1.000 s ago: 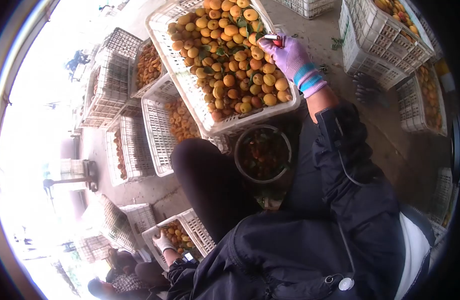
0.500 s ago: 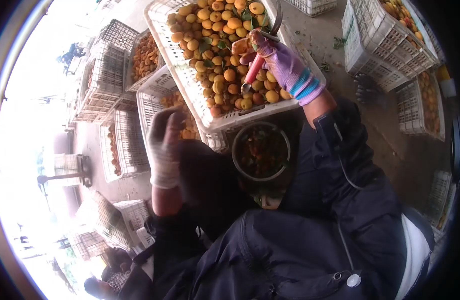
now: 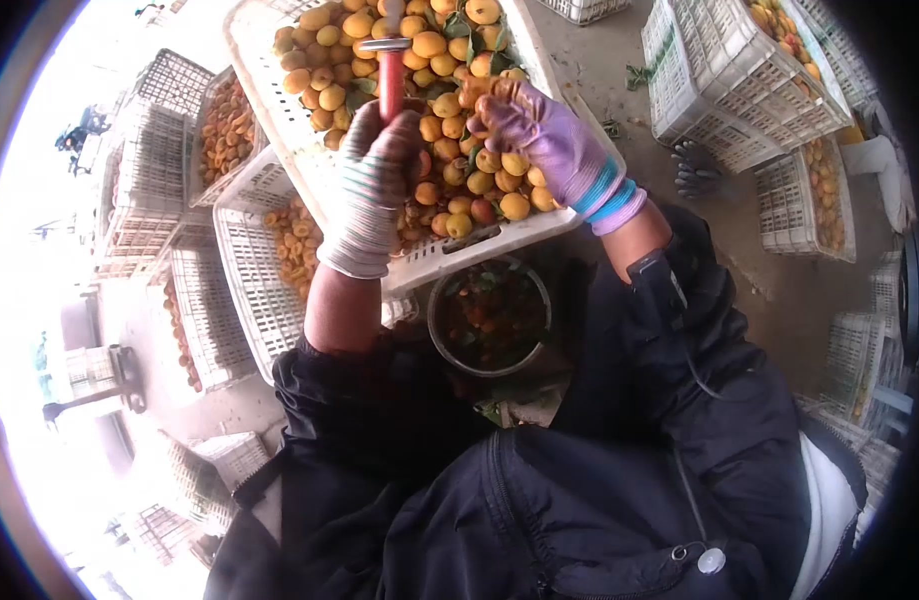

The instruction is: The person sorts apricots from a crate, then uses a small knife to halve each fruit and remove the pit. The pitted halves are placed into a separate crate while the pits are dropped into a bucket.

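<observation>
My left hand (image 3: pixel 374 180), in a white striped glove, is closed round the red handle of a metal-tipped tool (image 3: pixel 390 85), which points up over the fruit. To its right, my right hand (image 3: pixel 554 145), in a purple glove with teal bands, has its fingers curled at a brownish-orange piece, too unclear to name for certain. Both hands are above a white crate (image 3: pixel 434 262) full of small orange-yellow fruit (image 3: pixel 429 45) with some green leaves. Below that crate stands a round bucket (image 3: pixel 490 316) with dark reddish bits inside.
A second white crate (image 3: pixel 249 265) with halved fruit sits at the left, beside stacked crates (image 3: pixel 144 170). More fruit crates (image 3: pixel 744 85) stand at the right. A dark glove (image 3: pixel 697 170) lies on the floor near them.
My left hand has moved up over the fruit and taken hold of the red-handled tool, which was in my right hand. The crates appear shifted left in view.
</observation>
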